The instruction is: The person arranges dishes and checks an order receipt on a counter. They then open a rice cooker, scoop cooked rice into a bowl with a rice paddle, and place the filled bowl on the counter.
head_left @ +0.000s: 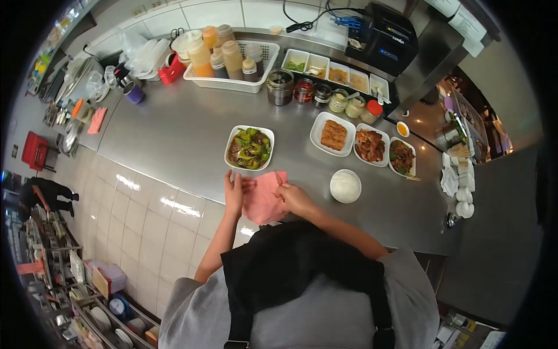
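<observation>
A pink cloth (264,198) hangs between my hands at the counter's front edge. My right hand (295,199) is closed on its upper right part. At the cloth's left side is my left hand (235,189), its fingers apart and partly behind the cloth. Just beyond them sits a white square dish of green vegetables in brown sauce (250,148). To the right stands a bowl of white rice (345,186). Behind it are dishes of golden-brown slices (334,135), glazed meat (371,145) and a dark stir-fry (402,157).
A white basket (232,83) of sauce bottles stands at the back, beside several jars (281,87) and a row of condiment trays (337,74). A black printer (383,41) is at back right, a purple cup (133,92) at left. Another person (49,195) stands far left.
</observation>
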The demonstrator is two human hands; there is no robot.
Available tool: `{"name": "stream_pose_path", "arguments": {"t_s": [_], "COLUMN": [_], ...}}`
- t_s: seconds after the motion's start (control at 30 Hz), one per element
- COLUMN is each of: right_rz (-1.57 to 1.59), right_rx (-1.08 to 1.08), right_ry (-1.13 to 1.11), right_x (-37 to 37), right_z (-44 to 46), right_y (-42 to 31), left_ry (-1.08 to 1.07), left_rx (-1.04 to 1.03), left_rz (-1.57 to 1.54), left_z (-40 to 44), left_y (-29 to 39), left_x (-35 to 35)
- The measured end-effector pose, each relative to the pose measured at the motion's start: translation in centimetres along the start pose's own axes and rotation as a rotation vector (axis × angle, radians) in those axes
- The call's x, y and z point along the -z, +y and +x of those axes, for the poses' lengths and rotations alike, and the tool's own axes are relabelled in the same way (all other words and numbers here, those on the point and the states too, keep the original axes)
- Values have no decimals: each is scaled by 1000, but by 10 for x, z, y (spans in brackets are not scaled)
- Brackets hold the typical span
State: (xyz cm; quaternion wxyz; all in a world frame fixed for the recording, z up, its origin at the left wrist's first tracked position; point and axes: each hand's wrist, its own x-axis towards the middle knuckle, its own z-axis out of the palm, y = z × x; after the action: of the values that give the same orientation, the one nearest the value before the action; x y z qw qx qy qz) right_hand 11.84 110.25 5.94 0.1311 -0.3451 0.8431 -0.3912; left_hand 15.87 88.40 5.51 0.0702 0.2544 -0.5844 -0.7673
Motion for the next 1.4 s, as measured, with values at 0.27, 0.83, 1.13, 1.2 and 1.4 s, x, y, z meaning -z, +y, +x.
{"name": "stream_pose_path", "arguments": {"t_s": [0.27,0.83,1.13,1.2,1.4], "right_rz": [45,104,-224,-325,-491], "right_rx": [-26,-118,-166,-285,-421], "right_ry": [65,-16,561,598,372], "right_x": [2,16,105,134,139], "right_z": [-3,-26,-87,-98,-106], "right_y": [-4,-16,-39,-36,0], "left_ry": [-37,68,131,-44,-145], "left_rx": [-12,-51,-523,-601,-756], "left_rz": [-79,-5,641,780,1253], "left_z": [50,182,16,-19,-42], "left_y": [-3,49,36,3,-36], "left_x": [-6,53,10,1,-15]}}
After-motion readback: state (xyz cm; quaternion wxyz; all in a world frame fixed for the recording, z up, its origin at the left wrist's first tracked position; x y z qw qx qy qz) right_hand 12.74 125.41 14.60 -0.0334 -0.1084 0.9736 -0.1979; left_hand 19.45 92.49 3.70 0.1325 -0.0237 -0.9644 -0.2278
